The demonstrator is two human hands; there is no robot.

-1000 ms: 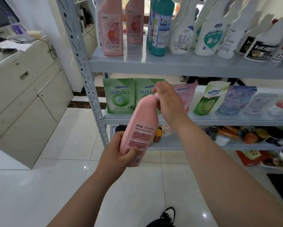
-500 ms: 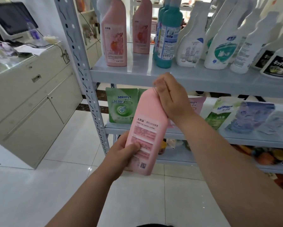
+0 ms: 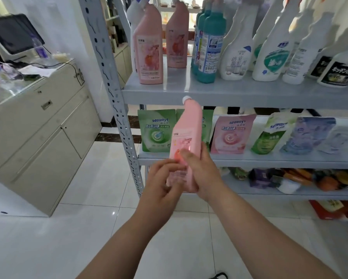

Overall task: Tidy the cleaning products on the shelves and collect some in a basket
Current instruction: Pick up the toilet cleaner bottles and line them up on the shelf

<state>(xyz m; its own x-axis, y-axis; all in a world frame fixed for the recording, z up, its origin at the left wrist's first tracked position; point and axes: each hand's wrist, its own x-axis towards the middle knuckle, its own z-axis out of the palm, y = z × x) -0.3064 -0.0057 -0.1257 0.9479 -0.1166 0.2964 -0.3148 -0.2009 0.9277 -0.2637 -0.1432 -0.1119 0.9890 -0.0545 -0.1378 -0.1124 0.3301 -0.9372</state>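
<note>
I hold a pink bottle with a white cap upright in front of the grey shelf unit, its front label facing me. My right hand grips its lower body, thumb across the label. My left hand is at the bottle's lower left, fingers loose and blurred, fingertips at its front. Two matching pink bottles stand at the left end of the upper shelf. No basket is in view.
Teal bottles and several white spray bottles fill the upper shelf. Green, pink and pale refill pouches line the middle shelf, and mixed packets lie below. A cream cabinet with a monitor stands at the left.
The bottle was turned so its front label faces me and stands more upright. My right hand slid from the neck down to the body, and my left hand's grip on the base loosened.
</note>
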